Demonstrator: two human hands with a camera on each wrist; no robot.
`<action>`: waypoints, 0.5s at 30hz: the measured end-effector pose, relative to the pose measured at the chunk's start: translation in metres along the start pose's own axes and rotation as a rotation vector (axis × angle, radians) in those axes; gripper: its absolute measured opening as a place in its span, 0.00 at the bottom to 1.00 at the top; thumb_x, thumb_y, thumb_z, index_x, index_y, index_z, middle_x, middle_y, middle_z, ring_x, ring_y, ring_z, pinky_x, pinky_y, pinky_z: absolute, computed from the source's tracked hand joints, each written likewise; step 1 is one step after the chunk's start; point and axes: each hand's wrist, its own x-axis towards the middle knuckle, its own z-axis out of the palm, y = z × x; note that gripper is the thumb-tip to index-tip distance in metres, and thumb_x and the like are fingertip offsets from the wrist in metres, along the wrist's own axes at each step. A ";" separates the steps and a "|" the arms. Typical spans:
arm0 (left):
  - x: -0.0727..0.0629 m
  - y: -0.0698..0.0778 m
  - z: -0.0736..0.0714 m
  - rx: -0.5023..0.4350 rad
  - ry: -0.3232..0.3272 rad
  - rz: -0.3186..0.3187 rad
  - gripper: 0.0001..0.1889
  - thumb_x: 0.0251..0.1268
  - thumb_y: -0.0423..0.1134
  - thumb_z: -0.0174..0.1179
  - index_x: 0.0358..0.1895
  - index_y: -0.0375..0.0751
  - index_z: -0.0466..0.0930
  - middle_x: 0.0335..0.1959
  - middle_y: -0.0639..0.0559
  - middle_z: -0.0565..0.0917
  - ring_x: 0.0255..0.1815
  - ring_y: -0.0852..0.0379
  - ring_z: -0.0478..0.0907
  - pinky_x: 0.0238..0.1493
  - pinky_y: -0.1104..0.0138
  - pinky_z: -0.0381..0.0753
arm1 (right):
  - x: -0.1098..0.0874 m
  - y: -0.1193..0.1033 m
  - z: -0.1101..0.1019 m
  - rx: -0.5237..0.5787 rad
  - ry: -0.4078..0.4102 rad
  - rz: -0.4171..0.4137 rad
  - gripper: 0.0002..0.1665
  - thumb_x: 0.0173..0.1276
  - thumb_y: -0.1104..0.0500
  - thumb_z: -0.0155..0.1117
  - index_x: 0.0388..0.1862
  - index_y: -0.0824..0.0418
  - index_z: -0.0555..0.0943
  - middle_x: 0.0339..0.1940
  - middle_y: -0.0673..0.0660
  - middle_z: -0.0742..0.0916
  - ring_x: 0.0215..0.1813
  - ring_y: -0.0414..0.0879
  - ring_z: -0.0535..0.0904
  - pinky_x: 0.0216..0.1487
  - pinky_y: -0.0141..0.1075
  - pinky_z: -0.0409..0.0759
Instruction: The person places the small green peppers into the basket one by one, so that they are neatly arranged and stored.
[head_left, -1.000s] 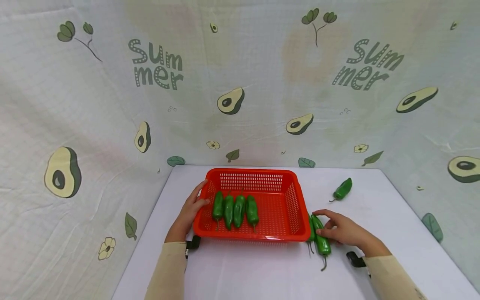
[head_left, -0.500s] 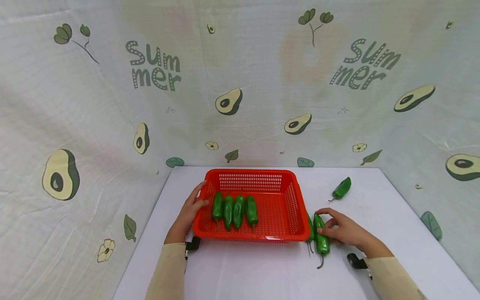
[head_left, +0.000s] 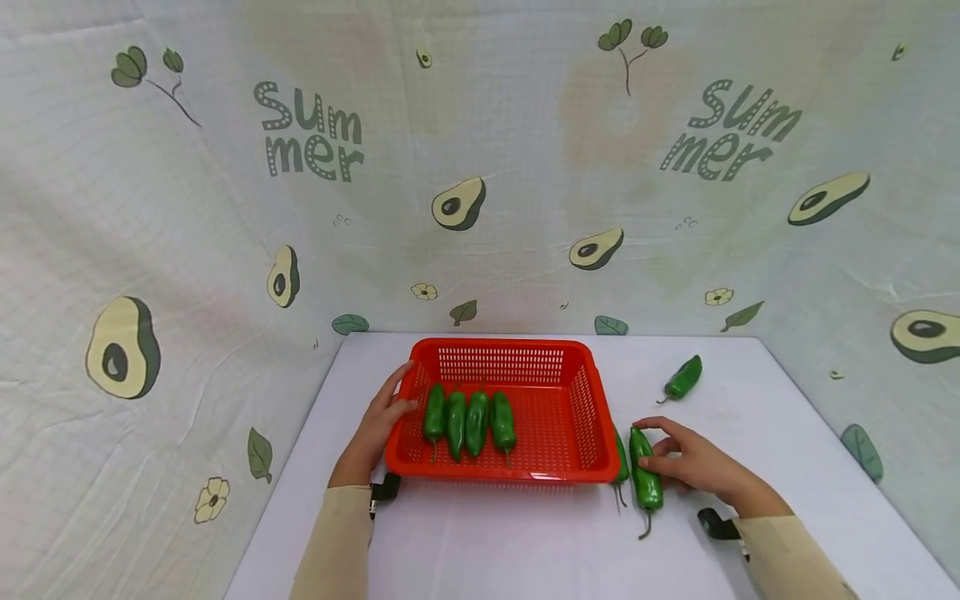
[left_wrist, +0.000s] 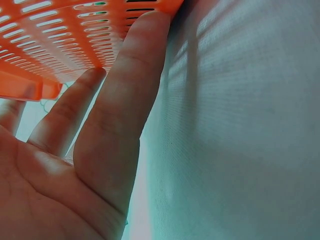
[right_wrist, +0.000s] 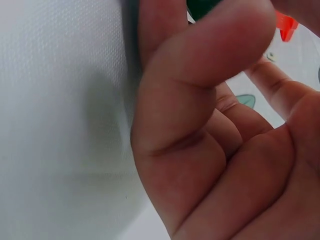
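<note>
In the head view my left hand (head_left: 380,427) holds the left rim of a red plastic basket (head_left: 502,477), thumb over the edge. The left wrist view shows fingertips against the outside of its slotted wall (left_wrist: 55,45). Several green chili peppers lie side by side in the basket's left half, among them this pepper (head_left: 502,421). To the right of the basket my right hand (head_left: 701,462) pinches another green pepper (head_left: 646,479) lying on the table, its stem toward me. Curled fingers mostly hide that pepper in the right wrist view, where only a dark green bit (right_wrist: 200,7) shows.
One more green pepper (head_left: 621,462) lies against the basket's right side, partly hidden by the rim. A loose pepper (head_left: 683,379) rests at the back right of the white table (head_left: 487,542). A printed cloth (head_left: 525,167) hangs behind and along both sides.
The right hand and the pepper it pinches have shifted slightly right, so the gap to the pepper beside the basket is wider. The left hand and basket have stayed put.
</note>
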 end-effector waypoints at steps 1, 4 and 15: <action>0.000 0.000 0.000 -0.002 -0.001 0.001 0.36 0.73 0.42 0.58 0.78 0.84 0.62 0.75 0.44 0.72 0.65 0.40 0.80 0.55 0.51 0.87 | 0.000 0.001 -0.001 0.001 -0.001 -0.005 0.41 0.69 0.50 0.76 0.77 0.52 0.69 0.42 0.59 0.85 0.29 0.53 0.80 0.25 0.40 0.79; 0.000 -0.002 -0.001 -0.010 -0.003 0.001 0.36 0.74 0.42 0.57 0.78 0.83 0.62 0.75 0.44 0.73 0.65 0.40 0.80 0.55 0.52 0.87 | 0.001 0.001 -0.004 0.002 -0.010 -0.038 0.41 0.70 0.50 0.75 0.77 0.54 0.68 0.39 0.59 0.87 0.29 0.53 0.81 0.22 0.37 0.75; 0.002 -0.002 -0.002 -0.023 -0.026 0.002 0.36 0.75 0.42 0.57 0.79 0.83 0.61 0.76 0.44 0.72 0.66 0.39 0.79 0.55 0.51 0.87 | 0.001 0.001 -0.008 -0.003 -0.014 -0.056 0.41 0.72 0.51 0.73 0.78 0.55 0.65 0.34 0.57 0.87 0.28 0.54 0.81 0.20 0.34 0.70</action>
